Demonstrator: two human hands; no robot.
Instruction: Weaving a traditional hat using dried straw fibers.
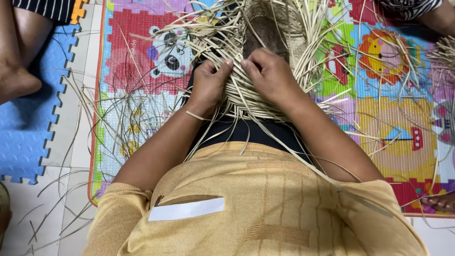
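Hands: left hand [208, 85] and right hand [270, 73], side by side on the woven straw basket [251, 102], which serves as landmark for all places below. Left hand: fingers curled, tips pressed into the weave on the basket's left flank, thumb up against the strands; whether a single strand is pinched cannot be told. Right hand: fingers bent and closed over the strands at the basket's upper middle, thumb tip nearly meeting the left thumb.

Woven straw basket: pale tan, rounded, partly finished; it lies directly under both hands and rests on the person's lap, over a black garment [246, 130]. Its dark open interior [265, 33] shows beyond the fingertips.

Left of the basket, far: a blue foam puzzle mat [28, 137] with toothed edge, and another person's bare leg and foot [16, 71] upon it.

Left of the basket, nearer: colourful play mat [137, 61], red and white panels, with a panda picture [173, 52]. Loose straw strands [118, 118] lie scattered across it and onto the pale floor.

Around the basket: unwoven strand ends [208, 33] fan outward from the rim on all sides.

Below the basket: the person's tan knitted top [265, 204] with a white slip [187, 208] in its pocket.

Right of the basket: the play mat continues, with a lion picture [379, 52] and a yellow panel. More strands trail over it. Toes of a foot [441, 203] show at the lower right edge.
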